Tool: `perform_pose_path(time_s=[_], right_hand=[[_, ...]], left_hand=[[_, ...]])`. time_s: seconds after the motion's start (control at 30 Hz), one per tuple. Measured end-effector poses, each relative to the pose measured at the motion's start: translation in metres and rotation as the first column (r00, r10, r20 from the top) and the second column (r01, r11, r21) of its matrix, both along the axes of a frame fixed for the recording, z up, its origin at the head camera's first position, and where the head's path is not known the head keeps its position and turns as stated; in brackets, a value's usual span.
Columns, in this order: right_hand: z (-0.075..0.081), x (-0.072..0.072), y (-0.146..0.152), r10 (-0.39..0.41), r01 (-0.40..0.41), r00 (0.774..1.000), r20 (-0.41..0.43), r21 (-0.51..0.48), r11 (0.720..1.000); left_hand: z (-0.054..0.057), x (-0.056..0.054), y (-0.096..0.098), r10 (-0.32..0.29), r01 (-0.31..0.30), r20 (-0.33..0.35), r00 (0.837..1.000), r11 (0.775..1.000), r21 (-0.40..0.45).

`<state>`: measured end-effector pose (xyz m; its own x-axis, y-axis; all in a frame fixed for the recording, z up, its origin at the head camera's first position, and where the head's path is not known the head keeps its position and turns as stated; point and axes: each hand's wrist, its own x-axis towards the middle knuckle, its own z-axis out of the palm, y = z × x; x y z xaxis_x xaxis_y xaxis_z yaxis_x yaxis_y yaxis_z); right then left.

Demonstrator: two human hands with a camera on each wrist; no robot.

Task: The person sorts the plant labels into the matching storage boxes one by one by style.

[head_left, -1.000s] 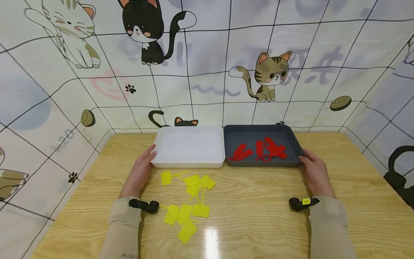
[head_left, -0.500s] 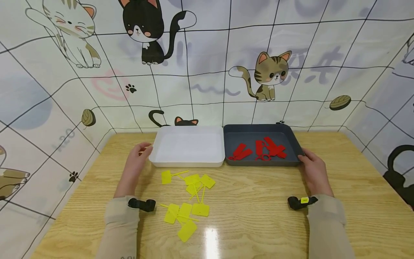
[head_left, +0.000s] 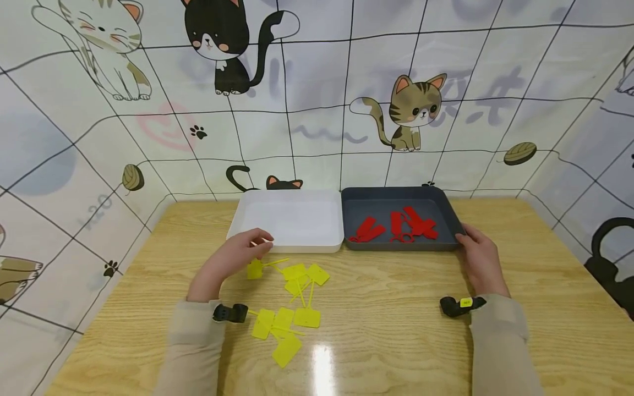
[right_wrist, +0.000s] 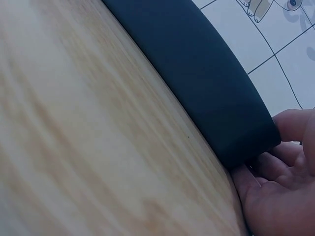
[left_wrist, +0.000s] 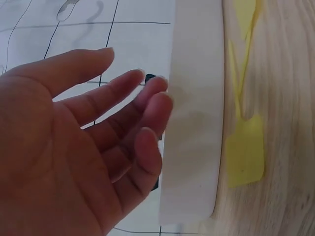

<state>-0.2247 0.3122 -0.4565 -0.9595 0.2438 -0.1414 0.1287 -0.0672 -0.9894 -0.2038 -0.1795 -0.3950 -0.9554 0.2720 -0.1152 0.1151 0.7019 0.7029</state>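
Observation:
My left hand [head_left: 234, 256] hovers over the front left corner of the white tray [head_left: 297, 217], its fingers loosely bent and holding nothing. In the left wrist view the palm faces the camera, with a yellow tag [left_wrist: 246, 152] lying beyond the tray's side. With my right hand [head_left: 481, 263] I grip the front right corner of the dark grey tray [head_left: 361, 204]. The right wrist view shows fingers [right_wrist: 268, 167] at the underside of that corner. Several red flat plastic pieces [head_left: 397, 222] lie inside the dark tray.
Several yellow tags with thin stems [head_left: 307, 318] lie scattered on the wooden table [head_left: 386, 324], in front of the white tray. The two trays stand side by side near a cloth wall [head_left: 317, 132] printed with cats.
My left hand has let go of the white tray's left side, then moved right, over its front left corner. The right hand has stayed at the dark tray.

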Motion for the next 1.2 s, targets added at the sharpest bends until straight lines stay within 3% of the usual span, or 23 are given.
perform_pose_path(time_s=[0.33, 0.6, 0.87, 1.03, 1.2], right_hand=[[0.0, 0.001, 0.003, 0.029, -0.028, 1.0, -0.012, 0.028, 0.999], [0.003, 0.003, 0.002, 0.035, -0.035, 0.999, -0.009, 0.009, 0.999], [0.004, 0.005, -0.001, 0.026, -0.026, 1.0, 0.004, 0.004, 1.0], [0.004, 0.005, -0.001, 0.033, -0.033, 0.999, 0.007, 0.005, 0.999], [0.004, 0.006, -0.001, 0.033, -0.033, 0.999, 0.006, 0.008, 0.999]], left_hand=[[-0.002, 0.006, 0.044, -0.097, 0.099, 0.018, 0.995, 0.982, -0.162], [-0.006, 0.016, 0.079, -0.226, 0.213, -0.016, 0.974, 0.937, -0.278], [-0.018, 0.023, 0.098, -0.259, 0.228, -0.025, 0.966, 0.889, -0.396], [-0.021, 0.026, 0.105, -0.253, 0.208, -0.047, 0.966, 0.874, -0.439], [-0.022, 0.029, 0.109, -0.272, 0.191, -0.09, 0.958, 0.84, -0.508]])
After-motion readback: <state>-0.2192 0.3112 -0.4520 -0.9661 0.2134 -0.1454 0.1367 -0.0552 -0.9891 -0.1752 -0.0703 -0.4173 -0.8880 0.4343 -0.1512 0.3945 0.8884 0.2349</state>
